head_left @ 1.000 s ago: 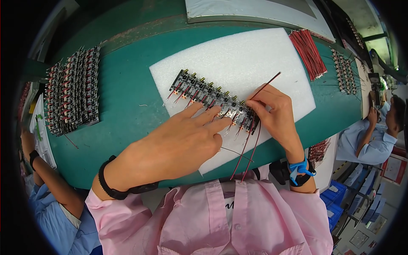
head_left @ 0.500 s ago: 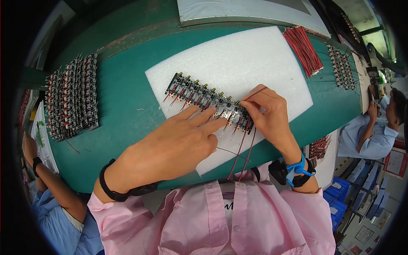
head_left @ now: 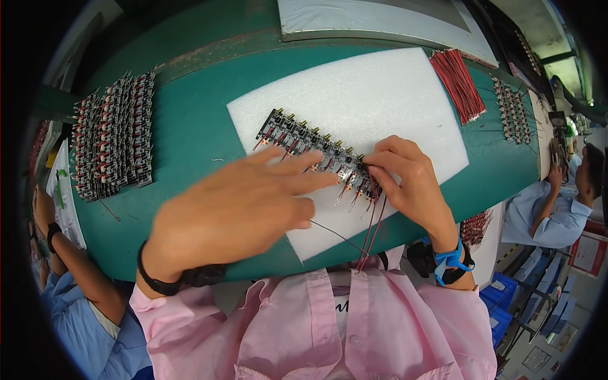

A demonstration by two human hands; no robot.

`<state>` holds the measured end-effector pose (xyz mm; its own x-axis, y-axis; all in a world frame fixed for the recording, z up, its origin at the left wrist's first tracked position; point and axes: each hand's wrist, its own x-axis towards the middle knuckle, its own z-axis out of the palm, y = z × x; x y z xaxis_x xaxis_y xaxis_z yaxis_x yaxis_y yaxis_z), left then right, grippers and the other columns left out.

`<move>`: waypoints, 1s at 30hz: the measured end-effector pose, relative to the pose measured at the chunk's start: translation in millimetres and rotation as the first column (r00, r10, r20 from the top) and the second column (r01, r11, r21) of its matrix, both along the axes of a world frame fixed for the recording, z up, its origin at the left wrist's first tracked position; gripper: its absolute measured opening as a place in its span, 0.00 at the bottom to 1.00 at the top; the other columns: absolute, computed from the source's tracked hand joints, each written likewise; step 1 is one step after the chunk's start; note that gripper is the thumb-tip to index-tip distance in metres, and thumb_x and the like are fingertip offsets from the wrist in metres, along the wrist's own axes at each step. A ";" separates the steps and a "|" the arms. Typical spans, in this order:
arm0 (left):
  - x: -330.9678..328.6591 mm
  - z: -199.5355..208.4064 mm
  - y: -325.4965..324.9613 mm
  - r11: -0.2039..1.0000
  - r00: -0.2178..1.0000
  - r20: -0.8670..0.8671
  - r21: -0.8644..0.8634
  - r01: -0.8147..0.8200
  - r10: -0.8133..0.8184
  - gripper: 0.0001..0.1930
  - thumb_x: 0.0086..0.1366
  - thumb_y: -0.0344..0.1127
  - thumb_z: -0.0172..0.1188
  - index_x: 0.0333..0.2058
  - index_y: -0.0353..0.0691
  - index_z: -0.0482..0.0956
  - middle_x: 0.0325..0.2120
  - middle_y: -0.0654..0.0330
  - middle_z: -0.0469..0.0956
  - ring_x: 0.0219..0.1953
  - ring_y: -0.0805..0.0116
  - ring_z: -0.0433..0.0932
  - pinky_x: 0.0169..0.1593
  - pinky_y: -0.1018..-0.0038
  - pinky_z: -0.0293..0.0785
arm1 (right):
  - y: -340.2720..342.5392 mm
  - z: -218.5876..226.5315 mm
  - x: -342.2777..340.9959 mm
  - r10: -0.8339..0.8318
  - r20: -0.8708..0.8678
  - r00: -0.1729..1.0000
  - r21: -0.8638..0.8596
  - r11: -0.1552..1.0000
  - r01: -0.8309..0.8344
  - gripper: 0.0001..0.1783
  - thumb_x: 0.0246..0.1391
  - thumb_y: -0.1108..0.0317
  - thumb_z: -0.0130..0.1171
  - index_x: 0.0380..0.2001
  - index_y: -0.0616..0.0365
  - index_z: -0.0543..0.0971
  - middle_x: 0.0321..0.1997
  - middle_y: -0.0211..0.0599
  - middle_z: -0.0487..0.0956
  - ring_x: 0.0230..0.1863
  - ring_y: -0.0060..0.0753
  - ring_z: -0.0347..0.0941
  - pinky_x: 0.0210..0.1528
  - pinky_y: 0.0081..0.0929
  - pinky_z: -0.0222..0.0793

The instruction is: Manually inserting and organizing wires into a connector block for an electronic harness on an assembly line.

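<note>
A strip of black circuit boards [head_left: 310, 142] with brass-coloured parts along its far edge and short red and dark wires along its near edge lies slanted on a white foam sheet [head_left: 392, 88]. My left hand [head_left: 234, 196], blurred by motion, hovers over the strip's near side with its fingers spread. At the strip's right end my right hand [head_left: 411, 180] is closed in a pinch; what lies between the fingertips is hidden. Long red wires [head_left: 372, 234] hang from that end toward my shirt. A thin dark wire [head_left: 339, 235] runs out beside my left thumb.
Stacked boards with wires [head_left: 114, 136] stand on the green table [head_left: 190, 126] at left. A red wire bundle [head_left: 457, 85] and small wired parts [head_left: 512, 111] lie at far right. A metal-edged panel [head_left: 380, 22] borders the back. Co-workers sit on both sides.
My left hand has lifted off the strip and shifted slightly left. My right fingers stay at the strip's right end, and the red wires have swung closer together. The whole view has shifted slightly.
</note>
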<state>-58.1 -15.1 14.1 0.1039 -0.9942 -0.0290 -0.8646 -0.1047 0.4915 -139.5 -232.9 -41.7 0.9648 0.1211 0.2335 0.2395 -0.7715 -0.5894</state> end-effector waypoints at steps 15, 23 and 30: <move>13.2 -26.4 -84.4 0.774 0.277 -0.961 -0.195 -0.602 -0.026 0.20 0.62 0.43 0.40 0.41 0.32 0.69 0.38 0.54 0.71 0.41 0.68 0.71 0.46 0.75 0.64 | 15.1 38.3 17.8 0.063 -0.390 0.919 0.704 0.664 0.253 0.06 0.45 0.73 0.53 0.24 0.65 0.74 0.19 0.32 0.72 0.20 0.18 0.65 0.20 0.15 0.60; 10.4 -48.0 -82.2 0.730 0.184 -0.983 -0.124 -0.672 0.002 0.18 0.62 0.41 0.42 0.41 0.31 0.68 0.36 0.55 0.71 0.34 0.71 0.72 0.37 0.76 0.69 | -1.5 17.5 19.5 0.067 -0.400 0.914 0.769 0.568 0.294 0.05 0.45 0.73 0.53 0.25 0.66 0.74 0.19 0.32 0.72 0.18 0.17 0.65 0.18 0.12 0.59; 5.0 -52.2 -83.7 0.772 -0.051 -0.999 0.046 -0.633 0.018 0.13 0.61 0.37 0.44 0.37 0.32 0.69 0.34 0.55 0.71 0.30 0.72 0.72 0.31 0.78 0.70 | 18.6 14.3 25.7 -0.011 -0.378 0.926 0.788 0.522 0.327 0.06 0.46 0.73 0.51 0.26 0.67 0.74 0.19 0.35 0.73 0.16 0.19 0.65 0.19 0.13 0.60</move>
